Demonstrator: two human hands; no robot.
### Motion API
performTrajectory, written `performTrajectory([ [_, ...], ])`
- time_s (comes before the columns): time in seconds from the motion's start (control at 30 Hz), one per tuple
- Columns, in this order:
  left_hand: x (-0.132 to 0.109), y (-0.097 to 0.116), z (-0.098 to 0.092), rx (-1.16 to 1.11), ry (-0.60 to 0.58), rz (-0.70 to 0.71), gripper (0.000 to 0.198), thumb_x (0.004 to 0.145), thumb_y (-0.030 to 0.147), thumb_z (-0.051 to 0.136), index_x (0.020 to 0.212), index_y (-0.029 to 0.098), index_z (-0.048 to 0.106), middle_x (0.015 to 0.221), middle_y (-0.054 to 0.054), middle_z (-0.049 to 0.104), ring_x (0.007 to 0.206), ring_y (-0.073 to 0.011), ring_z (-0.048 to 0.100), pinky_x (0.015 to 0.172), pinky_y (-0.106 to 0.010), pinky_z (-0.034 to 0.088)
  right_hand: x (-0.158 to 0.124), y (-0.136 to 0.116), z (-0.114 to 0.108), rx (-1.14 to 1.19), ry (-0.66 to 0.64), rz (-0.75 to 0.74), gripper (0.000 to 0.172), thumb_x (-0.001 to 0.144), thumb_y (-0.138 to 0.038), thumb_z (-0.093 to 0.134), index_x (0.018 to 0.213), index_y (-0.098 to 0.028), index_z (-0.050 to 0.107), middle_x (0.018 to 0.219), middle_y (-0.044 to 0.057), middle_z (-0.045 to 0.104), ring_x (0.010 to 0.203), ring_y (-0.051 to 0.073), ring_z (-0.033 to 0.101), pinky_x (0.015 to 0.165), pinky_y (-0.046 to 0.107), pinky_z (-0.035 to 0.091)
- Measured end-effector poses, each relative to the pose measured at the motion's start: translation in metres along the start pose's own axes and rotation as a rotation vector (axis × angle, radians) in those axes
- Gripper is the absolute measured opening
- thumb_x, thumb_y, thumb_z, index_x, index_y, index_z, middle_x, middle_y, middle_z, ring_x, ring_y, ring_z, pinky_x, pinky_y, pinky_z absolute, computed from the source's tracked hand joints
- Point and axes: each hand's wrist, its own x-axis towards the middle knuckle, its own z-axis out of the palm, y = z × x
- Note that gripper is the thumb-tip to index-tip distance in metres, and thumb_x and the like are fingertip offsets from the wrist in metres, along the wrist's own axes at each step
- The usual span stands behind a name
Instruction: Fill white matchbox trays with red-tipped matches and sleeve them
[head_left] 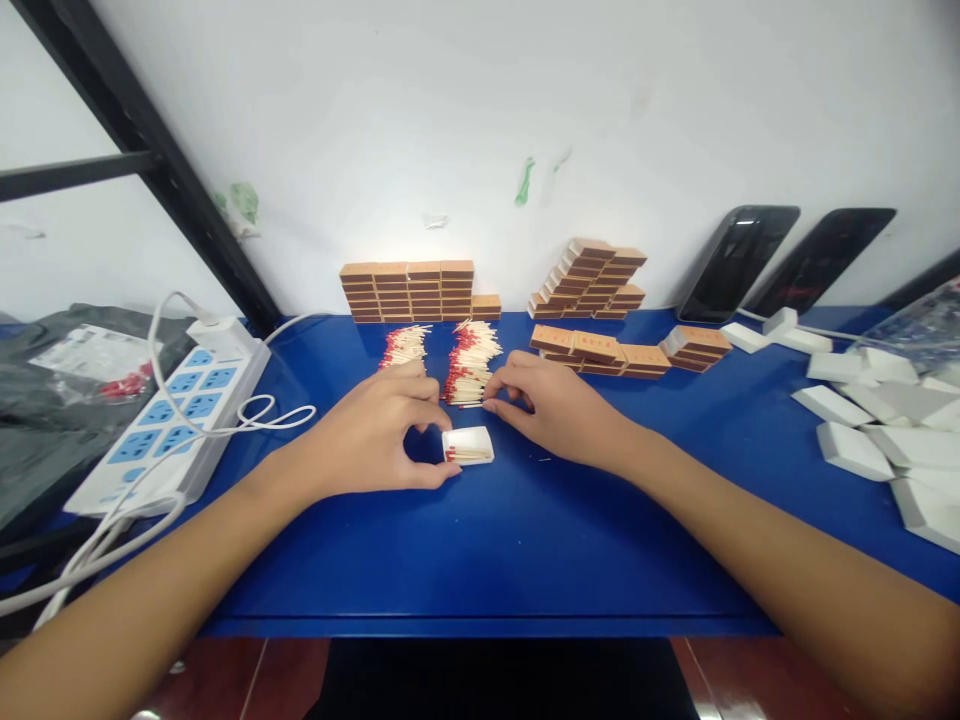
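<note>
My left hand point(390, 430) grips a small white matchbox tray point(480, 438) between thumb and fingers at its left end. Several red-tipped matchsticks point(466, 455) lie along the near side inside it. Just beyond the tray, a long heap of matchsticks point(472, 360) rests on the blue table point(487, 550), red heads to the left. At the heap's near right edge my right hand point(551, 405) has thumb and forefinger drawn together on the plain end of a matchstick. A second heap of matchsticks point(405, 345) lies behind my left hand, partly hidden by it.
Stacked matchboxes point(409, 290) stand against the wall, with more matchbox stacks point(589, 280) and a low row of matchboxes point(600, 348) to the right. White trays point(855, 450) are piled far right near two phones point(739, 262). A power strip point(172, 410) with cables lies left.
</note>
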Motion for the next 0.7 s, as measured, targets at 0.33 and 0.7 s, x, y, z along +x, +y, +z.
performTrajectory([
  [0.33, 0.0, 0.001, 0.0, 0.006, -0.003, -0.014, 0.026, 0.087, 0.046, 0.082, 0.093, 0.02, 0.082, 0.08, -0.002, 0.064, 0.082, -0.0194, 0.057, 0.076, -0.036, 0.046, 0.001, -0.001, 0.015, -0.043, -0.03, -0.007, 0.007, 0.102, -0.019, 0.063, 0.099, -0.018, 0.069, 0.099, 0.003, 0.062, 0.078, 0.015, 0.055, 0.07, 0.029, 0.037],
  [0.7, 0.0, 0.0, 0.0, 0.016, -0.001, -0.002, 0.026, 0.087, 0.046, 0.082, 0.093, 0.021, 0.082, 0.08, -0.002, 0.065, 0.083, -0.02, 0.058, 0.078, -0.037, 0.047, 0.004, -0.006, 0.02, -0.083, 0.004, -0.041, 0.011, 0.103, -0.017, 0.063, 0.105, -0.019, 0.074, 0.1, 0.004, 0.062, 0.084, 0.016, 0.06, 0.073, 0.029, 0.04],
])
